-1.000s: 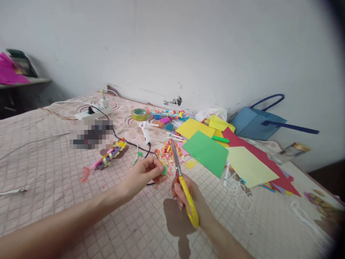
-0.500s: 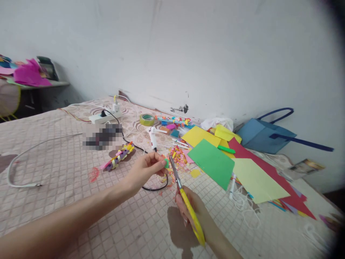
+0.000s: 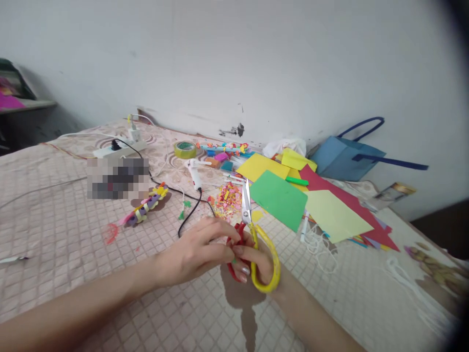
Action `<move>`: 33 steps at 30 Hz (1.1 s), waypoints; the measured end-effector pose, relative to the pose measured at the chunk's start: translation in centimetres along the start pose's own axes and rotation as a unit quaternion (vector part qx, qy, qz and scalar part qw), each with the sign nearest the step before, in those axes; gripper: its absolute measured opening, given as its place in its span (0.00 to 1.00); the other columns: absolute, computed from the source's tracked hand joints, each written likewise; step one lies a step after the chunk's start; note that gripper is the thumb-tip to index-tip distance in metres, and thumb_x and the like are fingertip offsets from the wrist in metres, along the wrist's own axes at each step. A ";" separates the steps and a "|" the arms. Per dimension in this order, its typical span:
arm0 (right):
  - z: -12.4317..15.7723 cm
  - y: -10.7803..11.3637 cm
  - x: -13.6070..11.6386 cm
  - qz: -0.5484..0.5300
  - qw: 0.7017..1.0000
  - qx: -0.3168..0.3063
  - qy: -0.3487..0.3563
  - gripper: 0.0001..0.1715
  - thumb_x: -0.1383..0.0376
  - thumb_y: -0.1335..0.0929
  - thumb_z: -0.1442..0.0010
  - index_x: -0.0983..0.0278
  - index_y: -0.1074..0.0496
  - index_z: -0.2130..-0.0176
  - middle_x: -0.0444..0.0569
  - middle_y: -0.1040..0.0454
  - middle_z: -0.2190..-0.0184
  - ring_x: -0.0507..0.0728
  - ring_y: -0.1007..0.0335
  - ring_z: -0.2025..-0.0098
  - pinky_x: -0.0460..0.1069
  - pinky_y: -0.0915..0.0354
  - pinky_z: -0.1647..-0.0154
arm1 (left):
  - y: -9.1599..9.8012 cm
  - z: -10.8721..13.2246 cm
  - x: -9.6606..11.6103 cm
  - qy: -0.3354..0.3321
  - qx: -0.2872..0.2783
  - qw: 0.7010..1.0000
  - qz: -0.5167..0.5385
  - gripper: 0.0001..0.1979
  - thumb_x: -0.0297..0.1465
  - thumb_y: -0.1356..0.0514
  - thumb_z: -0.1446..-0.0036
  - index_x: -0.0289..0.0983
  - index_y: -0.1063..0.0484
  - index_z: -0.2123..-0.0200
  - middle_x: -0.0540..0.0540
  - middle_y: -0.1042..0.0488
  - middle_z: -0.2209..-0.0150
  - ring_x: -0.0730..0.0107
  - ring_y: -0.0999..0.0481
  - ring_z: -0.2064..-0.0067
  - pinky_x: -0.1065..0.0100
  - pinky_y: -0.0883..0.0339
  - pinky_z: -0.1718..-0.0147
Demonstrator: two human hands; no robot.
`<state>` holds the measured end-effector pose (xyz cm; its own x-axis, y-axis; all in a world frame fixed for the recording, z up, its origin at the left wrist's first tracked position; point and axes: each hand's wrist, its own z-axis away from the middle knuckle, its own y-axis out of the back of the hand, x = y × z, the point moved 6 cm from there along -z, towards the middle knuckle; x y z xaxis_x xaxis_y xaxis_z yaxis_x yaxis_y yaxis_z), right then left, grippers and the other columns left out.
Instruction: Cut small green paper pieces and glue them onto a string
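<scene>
The right hand [image 3: 256, 261] holds a pair of scissors [image 3: 252, 239] by their yellow and red handles, fingers threaded through the loops, so its grip is closed on them. The blades stand nearly upright and shut, tips pointing away toward the wall. The left hand [image 3: 200, 252] lies against the right one, its fingers curled and touching the red handle and the right hand's fingertips; whether it pinches anything between them cannot be told. Both hands hover above the patterned bed cover [image 3: 73, 244], toward its near edge.

Just beyond the scissor tips lies a heap of paper scraps [image 3: 227, 198] in pink, orange and yellow. To its right, a green sheet [image 3: 278, 199] overlaps a yellow sheet [image 3: 262, 168], with a pale yellow sheet [image 3: 335, 215] and a red sheet [image 3: 351, 208] spreading toward the right edge of the bed. A green marker [image 3: 297, 181] rests on the sheets. A white glue gun [image 3: 194, 173] lies behind the scraps, its black cord [image 3: 190, 212] looping toward the hands. A roll of tape [image 3: 184, 149] and a row of coloured pens [image 3: 223, 146] sit near the far edge by the wall. A chain of paper loops [image 3: 146, 209] lies left of the cord, and a white power strip [image 3: 119, 149] sits in the far left corner. A blue bag [image 3: 344, 159] leans at the far right by the wall.
</scene>
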<state>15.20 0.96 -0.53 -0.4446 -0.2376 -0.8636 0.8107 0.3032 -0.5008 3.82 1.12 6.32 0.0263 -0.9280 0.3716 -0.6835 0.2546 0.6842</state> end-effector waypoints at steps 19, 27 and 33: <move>0.7 1.6 -1.4 0.261 0.951 0.164 0.039 0.14 0.59 0.32 0.49 0.62 0.40 0.69 0.38 0.37 0.77 0.47 0.44 0.81 0.43 0.42 0.84 | -4.5 2.6 -5.2 0.435 0.005 0.823 0.365 0.12 0.37 0.42 0.45 0.33 0.33 0.72 0.50 0.31 0.75 0.74 0.32 0.72 0.73 0.39 0.73; 0.7 1.7 -1.4 0.263 0.948 0.176 0.032 0.14 0.59 0.31 0.50 0.62 0.40 0.69 0.39 0.36 0.76 0.47 0.44 0.81 0.43 0.41 0.83 | -4.2 2.5 -5.3 0.429 0.019 0.823 0.371 0.10 0.36 0.40 0.46 0.33 0.32 0.72 0.51 0.32 0.75 0.76 0.33 0.73 0.74 0.40 0.74; 0.8 1.8 -1.3 0.277 0.944 0.176 0.043 0.14 0.57 0.32 0.47 0.62 0.40 0.70 0.37 0.40 0.79 0.47 0.45 0.82 0.43 0.41 0.83 | -3.4 2.3 -5.4 0.448 0.065 0.802 0.390 0.12 0.37 0.39 0.48 0.33 0.33 0.73 0.50 0.31 0.76 0.76 0.32 0.74 0.73 0.38 0.73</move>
<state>17.58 1.07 -0.23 0.0668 -0.0526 -0.9964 0.9974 0.0302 0.0652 4.31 4.67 0.59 0.0282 0.0810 0.9963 -0.8153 0.5785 -0.0240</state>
